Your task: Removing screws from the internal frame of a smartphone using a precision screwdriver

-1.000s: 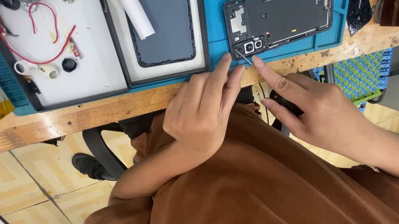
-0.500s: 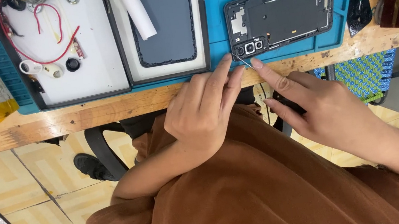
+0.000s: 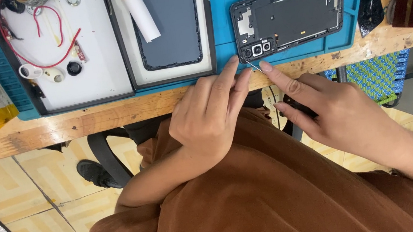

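Shifted a little since the earlier frames: both hands nudged nearer the phone's camera corner, tool tip now touching it. Left hand (image 3: 214,115) loosely curled, first two fingers stretched forward, tips resting on the mat edge just left of the tool tip, likely steadying the work; nothing clamped in it. Right hand (image 3: 335,111) pinched shut on thin tweezers (image 3: 253,65), index finger laid along the shaft for fine control, other fingers curled around something dark, kind not clear. Just beyond the pinch, opened phone frame (image 3: 292,15), back up, camera cluster at the near-left corner, flat on the blue work mat (image 3: 225,16) to keep it from sliding. Further left of the grip: grey back cover (image 3: 172,24) in a white tray (image 3: 137,80), red wires (image 3: 45,41) and small parts in a second tray.
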